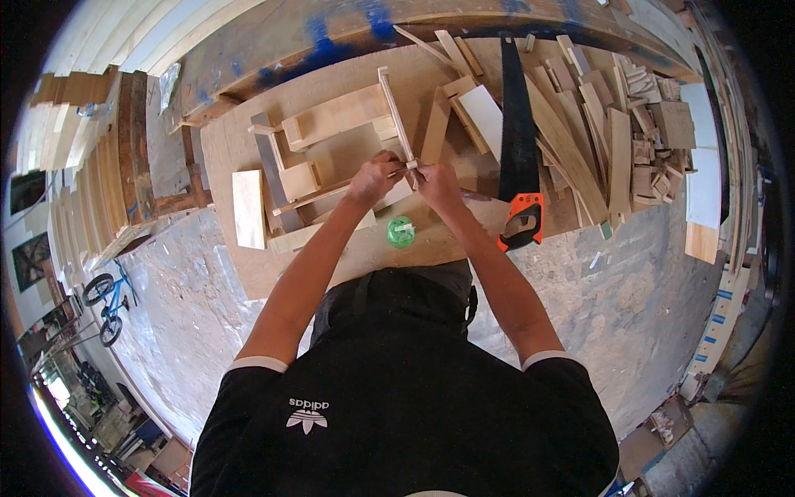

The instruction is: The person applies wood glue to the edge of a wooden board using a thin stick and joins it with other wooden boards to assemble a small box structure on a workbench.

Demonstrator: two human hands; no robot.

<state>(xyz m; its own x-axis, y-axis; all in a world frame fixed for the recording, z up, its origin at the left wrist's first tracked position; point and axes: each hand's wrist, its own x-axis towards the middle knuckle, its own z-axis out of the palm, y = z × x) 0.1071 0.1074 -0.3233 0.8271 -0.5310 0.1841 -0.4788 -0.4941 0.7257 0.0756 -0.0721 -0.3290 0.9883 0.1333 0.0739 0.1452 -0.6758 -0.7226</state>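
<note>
The fingers of the left hand (377, 176) and right hand (437, 182) are curled inward and brought almost together at the near end of a thin wooden strip (396, 112); whether the strip itself or something small there is pinched cannot be told, as the fingertips are tiny and overlapped. The strip is laid along the right side of a wooden frame (338, 114), whose near right corner is hidden by the left hand. A pale strip (294, 238) is crossed by the left forearm. A green round container (401, 236) is seen between the forearms, its contents hard to make out. Beside the right wrist, a dark slender thing (476, 196) is partly covered. Farther right, an orange-handled saw (519, 141) and heaped offcuts (609, 132) are seen; at far left, stacked boards (87, 195) are blurred toward the rim.
</note>
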